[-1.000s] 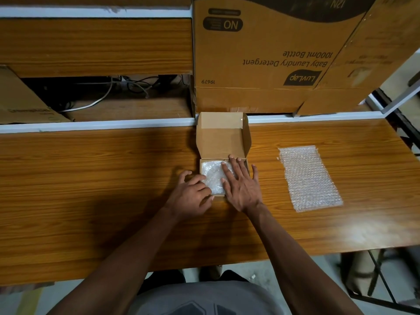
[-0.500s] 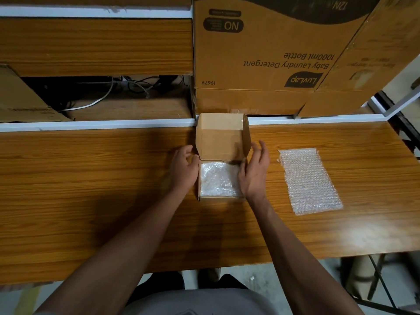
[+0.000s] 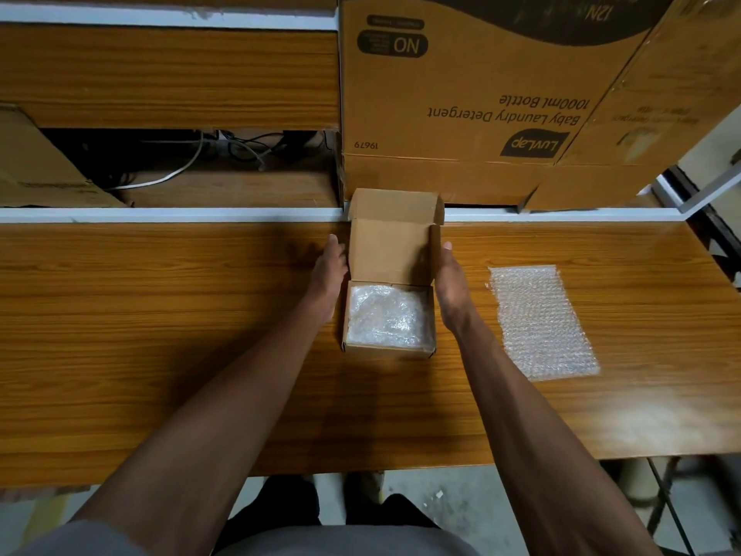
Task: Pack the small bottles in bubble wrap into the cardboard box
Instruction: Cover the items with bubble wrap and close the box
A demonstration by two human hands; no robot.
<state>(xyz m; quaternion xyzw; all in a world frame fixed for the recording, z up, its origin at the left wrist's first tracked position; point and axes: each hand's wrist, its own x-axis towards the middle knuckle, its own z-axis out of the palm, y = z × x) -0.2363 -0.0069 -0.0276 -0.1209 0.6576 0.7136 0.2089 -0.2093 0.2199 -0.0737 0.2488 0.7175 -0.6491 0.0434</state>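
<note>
Bubble-wrapped bottles (image 3: pixel 387 317) filled the small cardboard box (image 3: pixel 388 351), which sat mid-table with its lid (image 3: pixel 391 250) standing up at the far side. Bare wooden table (image 3: pixel 160 315) spread wide to the left and near; a flat bubble-wrap sheet (image 3: pixel 541 321) lay to the right. The left hand (image 3: pixel 329 270) and right hand (image 3: pixel 451 280) flanked the box, fingers straight against the lid's side flaps, gripping nothing.

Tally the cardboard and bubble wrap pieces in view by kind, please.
Small open brown cardboard box on the wooden table: 1
Large printed brown cardboard cartons behind it: 2
Flat brown cardboard piece at far left: 1
Clear bubble wrap bundle inside the small box: 1
Flat clear bubble wrap sheet: 1
Total: 6
</note>
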